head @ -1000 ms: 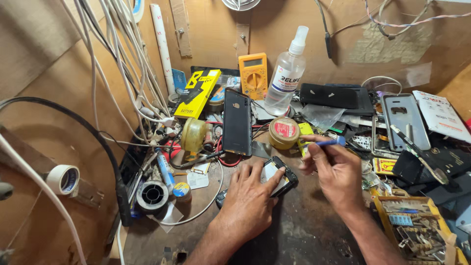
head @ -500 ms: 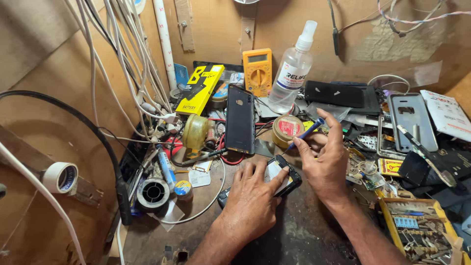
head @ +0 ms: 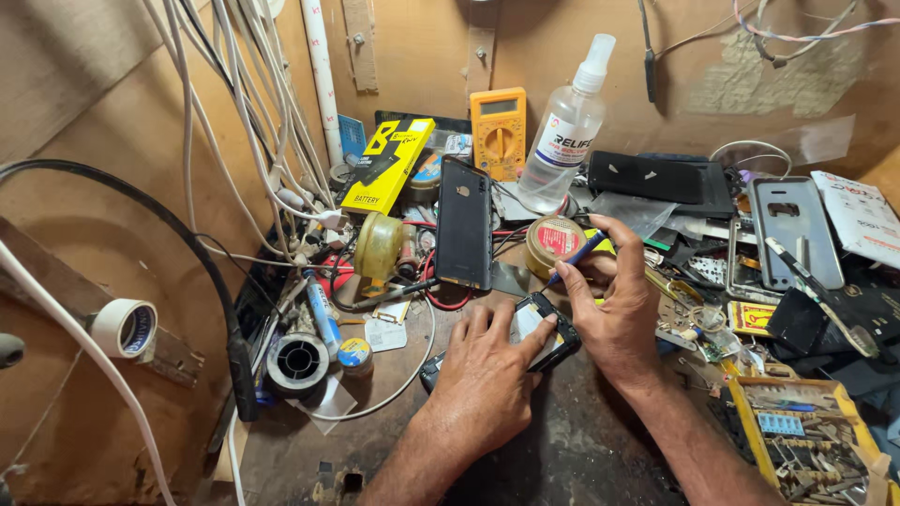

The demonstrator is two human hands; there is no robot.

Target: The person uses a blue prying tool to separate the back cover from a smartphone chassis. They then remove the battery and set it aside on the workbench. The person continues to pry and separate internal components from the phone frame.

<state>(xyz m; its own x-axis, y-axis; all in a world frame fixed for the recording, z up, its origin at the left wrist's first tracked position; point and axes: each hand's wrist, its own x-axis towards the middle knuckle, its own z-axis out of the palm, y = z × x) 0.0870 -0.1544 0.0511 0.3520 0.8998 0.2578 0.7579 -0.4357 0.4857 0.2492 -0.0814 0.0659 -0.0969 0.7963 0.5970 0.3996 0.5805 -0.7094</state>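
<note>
Pinning a small dark phone point(head: 542, 330) flat on the cluttered bench point(head: 581, 440), the left hand point(head: 487, 379) spreads its fingers over it. The right hand point(head: 614, 309), just beside, pinches a blue-handled tool point(head: 577, 258) above it. This looks like mid-repair; next, the tip likely needs careful placing. The tool's tip and most of the phone are hidden.

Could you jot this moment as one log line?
left hand: pressing small phone | right hand: holding blue tool | bench: cluttered
</note>
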